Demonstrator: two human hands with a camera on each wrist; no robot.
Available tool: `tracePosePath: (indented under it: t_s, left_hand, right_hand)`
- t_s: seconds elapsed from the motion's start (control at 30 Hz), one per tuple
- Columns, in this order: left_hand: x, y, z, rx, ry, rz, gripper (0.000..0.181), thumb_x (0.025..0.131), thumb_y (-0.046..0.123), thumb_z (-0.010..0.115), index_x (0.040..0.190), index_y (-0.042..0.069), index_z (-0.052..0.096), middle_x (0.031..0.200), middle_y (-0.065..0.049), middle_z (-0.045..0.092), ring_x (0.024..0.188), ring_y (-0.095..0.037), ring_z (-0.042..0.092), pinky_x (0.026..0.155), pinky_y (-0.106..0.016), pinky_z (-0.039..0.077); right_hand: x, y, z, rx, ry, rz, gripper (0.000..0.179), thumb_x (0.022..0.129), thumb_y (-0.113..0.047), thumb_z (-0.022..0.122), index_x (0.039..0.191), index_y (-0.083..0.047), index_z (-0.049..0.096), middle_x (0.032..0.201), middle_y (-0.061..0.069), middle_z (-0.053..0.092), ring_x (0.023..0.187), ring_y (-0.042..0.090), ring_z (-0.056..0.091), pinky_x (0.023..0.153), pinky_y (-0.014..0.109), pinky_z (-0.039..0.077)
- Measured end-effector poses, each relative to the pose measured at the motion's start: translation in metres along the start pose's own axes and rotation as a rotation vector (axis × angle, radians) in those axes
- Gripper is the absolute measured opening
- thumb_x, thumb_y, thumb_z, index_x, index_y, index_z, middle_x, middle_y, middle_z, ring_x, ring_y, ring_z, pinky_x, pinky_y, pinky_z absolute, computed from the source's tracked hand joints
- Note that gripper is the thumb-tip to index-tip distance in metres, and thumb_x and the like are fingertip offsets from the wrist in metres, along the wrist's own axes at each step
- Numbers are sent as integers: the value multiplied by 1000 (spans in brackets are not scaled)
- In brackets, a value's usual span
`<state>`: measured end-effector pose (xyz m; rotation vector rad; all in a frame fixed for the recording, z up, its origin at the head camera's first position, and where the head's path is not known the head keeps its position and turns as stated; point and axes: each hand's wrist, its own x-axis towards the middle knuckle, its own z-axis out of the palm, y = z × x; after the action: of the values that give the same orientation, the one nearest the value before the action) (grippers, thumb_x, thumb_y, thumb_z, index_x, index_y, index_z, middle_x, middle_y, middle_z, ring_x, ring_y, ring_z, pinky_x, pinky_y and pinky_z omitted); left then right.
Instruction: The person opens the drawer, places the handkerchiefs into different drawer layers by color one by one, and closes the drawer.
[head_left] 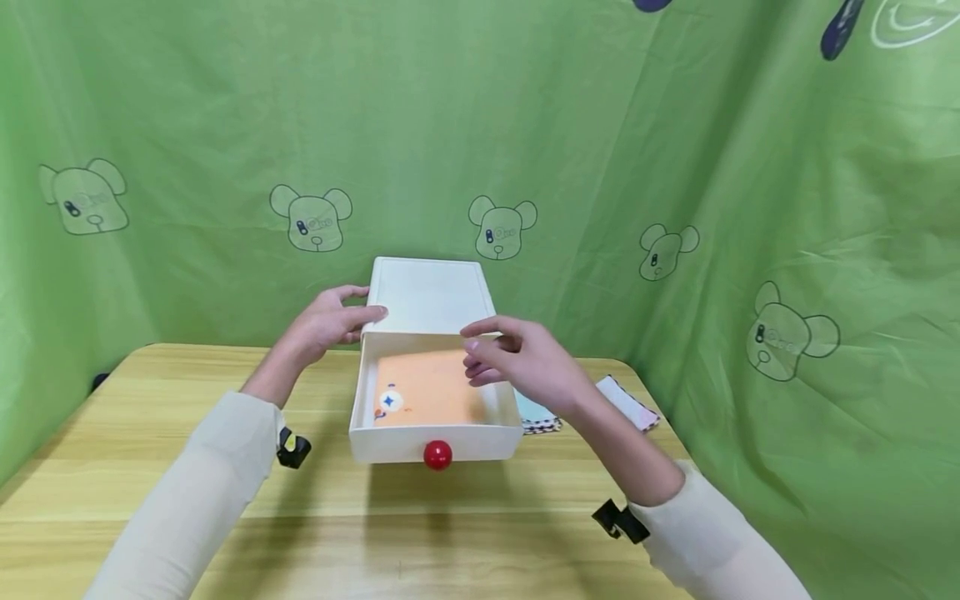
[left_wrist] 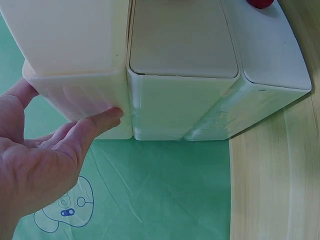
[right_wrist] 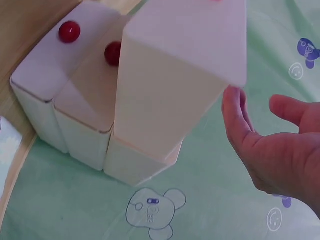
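Note:
A white drawer unit [head_left: 431, 292] stands on the table, its top drawer [head_left: 390, 444] pulled far out. Inside the drawer lies an orange cloth [head_left: 427, 387] with a small printed pattern, and a red round knob [head_left: 438, 455] sits on its front. My left hand [head_left: 333, 321] rests against the unit's left side, thumb over the top edge and fingers extended along the side wall. Over the drawer's right rear part is my right hand [head_left: 525, 354], fingers loosely bent and holding nothing. In the right wrist view its fingertips [right_wrist: 233, 95] are right at the drawer's edge.
Two lower drawers, the middle [left_wrist: 182, 40] and the bottom [left_wrist: 270, 45], are pushed in. Right of the unit lie a light blue cloth [head_left: 534, 410] with a checked edge and a pale cloth [head_left: 628, 404]. A green curtain [head_left: 420, 125] hangs behind the wooden table [head_left: 187, 467].

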<state>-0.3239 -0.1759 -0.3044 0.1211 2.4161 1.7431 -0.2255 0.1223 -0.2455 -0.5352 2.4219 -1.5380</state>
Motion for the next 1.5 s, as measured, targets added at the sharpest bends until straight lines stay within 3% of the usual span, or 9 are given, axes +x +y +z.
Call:
tracePosePath:
  t_s: [0.17,0.4,0.5,0.73,0.87,1.03,1.13,1.37,1.5]
  left_hand:
    - [0,-1,-1,6,1,1,84,95,34,71,160,9,25,113,-11,65,91,-17,63,94,-34,57]
    - [1,-2,-1,1,-7,3,85,94,35,72,160,8,25,119,-12,65,95,-17,65,96,-35,56]
    - [1,-2,0,-3,-6,5,85,94,34,72,160,8,25,114,-9,66,91,-15,65,94,-33,57]
    - [0,-1,-2,-3,1,13,84,94,33,72,160,8,26,89,1,62,70,-10,55,75,-23,56]
    - [-1,0,-1,3,0,14,84,94,35,72,160,8,26,94,-1,64,74,-12,57,82,-27,57]
    - [-3,1,0,6,-10,4,85,95,35,71,161,9,24,113,-10,66,88,-15,64,100,-40,55]
    - [-3,1,1,10,-12,5,85,95,35,70,161,9,23,119,-13,65,93,-17,64,104,-42,53]
    - [0,0,-1,29,-2,13,85,95,37,70,161,9,24,107,-8,66,85,-16,62,87,-29,57]
    - [0,-1,-1,18,-4,10,84,95,35,70,161,8,24,112,-9,66,87,-16,63,92,-33,57]
  right_hand:
    - [-8,-1,6,120,-32,2,39,101,-35,63,129,-8,64,117,24,69,109,39,69,94,40,61]
    - [-18,2,13,233,-161,11,44,103,-29,56,127,8,61,112,30,67,102,42,71,92,42,61]
    - [-25,3,15,223,-193,16,43,102,-29,57,126,7,62,115,34,64,100,42,72,92,42,62]
    - [-35,5,18,226,-208,3,44,102,-27,59,124,11,60,111,34,66,99,46,71,90,42,62]
    - [-41,9,18,225,-242,13,41,102,-25,57,118,13,62,106,32,68,97,43,72,88,43,63]
    - [-48,18,20,195,-310,41,41,103,-26,55,115,12,65,100,24,74,90,33,75,87,41,63]
    - [-52,23,22,175,-342,78,40,103,-26,54,116,10,66,98,20,75,88,36,75,87,40,63]
    - [-58,36,30,93,-377,150,38,103,-31,57,119,1,68,107,14,74,86,33,75,85,39,64]
    - [-57,45,38,123,-398,180,40,103,-35,59,118,1,66,109,14,74,90,35,75,84,39,64]
